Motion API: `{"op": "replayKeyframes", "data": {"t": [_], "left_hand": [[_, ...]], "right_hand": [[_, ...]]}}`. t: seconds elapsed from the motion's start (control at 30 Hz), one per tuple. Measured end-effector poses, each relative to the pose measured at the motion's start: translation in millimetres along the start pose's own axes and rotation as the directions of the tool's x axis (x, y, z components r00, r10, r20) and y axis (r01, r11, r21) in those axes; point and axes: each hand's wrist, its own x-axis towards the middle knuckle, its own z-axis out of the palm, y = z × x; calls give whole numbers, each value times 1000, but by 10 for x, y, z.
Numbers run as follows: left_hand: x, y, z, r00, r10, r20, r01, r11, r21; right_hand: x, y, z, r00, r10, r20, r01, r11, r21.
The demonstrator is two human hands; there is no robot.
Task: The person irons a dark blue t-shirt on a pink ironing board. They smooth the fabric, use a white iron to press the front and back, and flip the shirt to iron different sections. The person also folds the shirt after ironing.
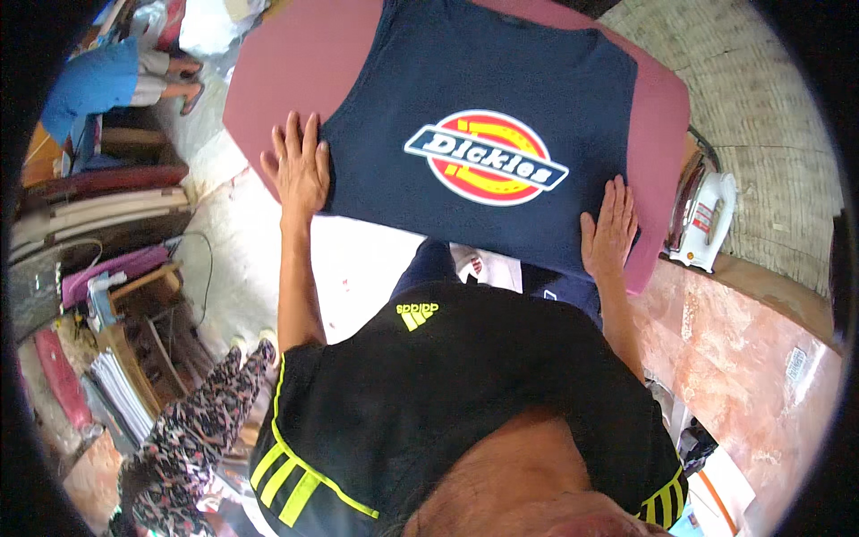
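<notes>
A navy blue garment (376, 170), a shirt by its look, is spread over a maroon padded board (295, 72). On its front sits a red, yellow and white printed emblem (488, 158). My left hand (302, 170) lies flat with fingers stretched at the garment's left edge, partly on the maroon padding. At the right edge, my right hand (611, 228) rests flat on the cloth, thumb apart from the fingers. Neither hand holds anything. The garment's upper part runs out of view at the top.
A white iron (707, 219) stands right of the board, beside a woven-looking pale surface (747, 116). Shelves with stacked boards (107, 215) line the left. One person in a blue top (94, 85) is at upper left; another in patterned clothing (192, 447) is at lower left.
</notes>
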Motion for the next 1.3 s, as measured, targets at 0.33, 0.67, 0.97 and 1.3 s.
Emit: {"op": "replayKeyframes", "data": {"t": [0.33, 0.67, 0.97, 1.3], "left_hand": [[1258, 1299, 361, 916, 354, -187, -390, 895, -216], [2109, 1308, 420, 916, 383, -121, -387, 922, -6], [2177, 1390, 509, 902, 419, -106, -419, 908, 17], [2035, 1773, 403, 807, 497, -320, -562, 813, -153]], "right_hand": [[1155, -126, 124, 985, -26, -168, 42, 995, 87], [2315, -97, 381, 965, 79, -252, -101, 992, -79], [2503, 463, 318, 951, -115, -288, 117, 993, -11], [773, 1840, -847, 855, 301, -423, -407, 895, -185]]}}
